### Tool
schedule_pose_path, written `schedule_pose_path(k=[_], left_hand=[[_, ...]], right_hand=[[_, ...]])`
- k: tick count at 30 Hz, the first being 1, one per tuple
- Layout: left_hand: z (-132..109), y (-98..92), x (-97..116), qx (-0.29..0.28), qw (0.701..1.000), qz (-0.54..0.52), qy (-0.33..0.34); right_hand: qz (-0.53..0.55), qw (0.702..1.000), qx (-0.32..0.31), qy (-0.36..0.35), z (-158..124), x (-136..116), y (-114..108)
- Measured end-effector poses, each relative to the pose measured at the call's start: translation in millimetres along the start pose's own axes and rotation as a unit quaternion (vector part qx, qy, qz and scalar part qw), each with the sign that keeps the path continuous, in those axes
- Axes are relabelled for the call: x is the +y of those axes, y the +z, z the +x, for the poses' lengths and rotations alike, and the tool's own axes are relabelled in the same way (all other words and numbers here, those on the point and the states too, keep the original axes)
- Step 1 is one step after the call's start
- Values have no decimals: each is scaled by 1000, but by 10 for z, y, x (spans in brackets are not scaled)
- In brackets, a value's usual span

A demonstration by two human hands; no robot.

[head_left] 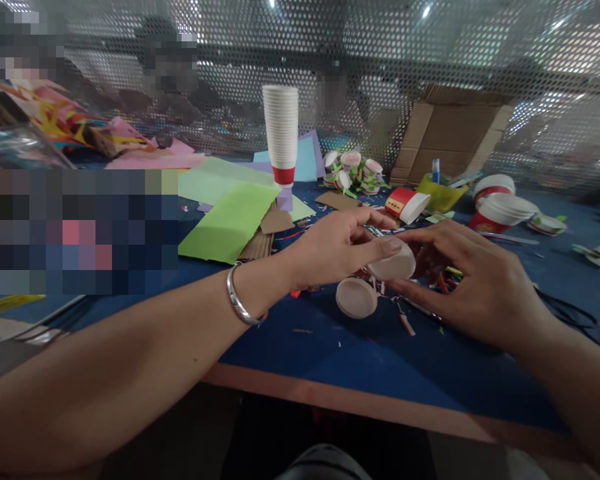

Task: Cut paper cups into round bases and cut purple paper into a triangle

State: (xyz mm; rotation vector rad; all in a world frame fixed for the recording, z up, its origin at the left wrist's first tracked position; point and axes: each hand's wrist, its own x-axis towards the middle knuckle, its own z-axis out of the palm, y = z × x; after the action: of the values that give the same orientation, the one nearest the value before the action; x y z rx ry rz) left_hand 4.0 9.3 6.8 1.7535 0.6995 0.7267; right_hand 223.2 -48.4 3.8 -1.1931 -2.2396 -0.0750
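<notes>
A white round piece, like the cut-off bottom of a paper cup point(394, 262), is held up between both hands above the blue table. My left hand point(337, 243) grips its left side, thumb across the upper edge. From the right, my right hand point(465, 270) has its fingers curled around the other side. A second white cup bottom point(357, 298) sits just below and left of the held one; whether the two are joined I cannot tell. Paper scraps lie under the hands, and a red and white cup point(405, 205) lies on its side just behind them.
A tall stack of paper cups point(281, 133) stands behind green paper sheets point(230, 220). Several small cup-bottom pieces point(353, 173) with green strips are piled at the back. More cups point(503, 210), a yellow container point(441, 195) and a cardboard box point(447, 137) are at right.
</notes>
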Motion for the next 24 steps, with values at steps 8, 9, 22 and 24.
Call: schedule_pose_path(k=[8,9,22,24], left_hand=[[-89,-273,137,-106,954,277,-36],[-92,-275,132,-117,947,297,-27],[-179,-209,226,-137,872,470,16],[-174,-239,252,-99,887,452,0]], right_hand=[[22,998,-57,22,11,93,-28],[23,997,-63,26,13,88,-32],[-17,984,-156,88,9,169,-102],[-15,981,-176,77,10,157,-100]])
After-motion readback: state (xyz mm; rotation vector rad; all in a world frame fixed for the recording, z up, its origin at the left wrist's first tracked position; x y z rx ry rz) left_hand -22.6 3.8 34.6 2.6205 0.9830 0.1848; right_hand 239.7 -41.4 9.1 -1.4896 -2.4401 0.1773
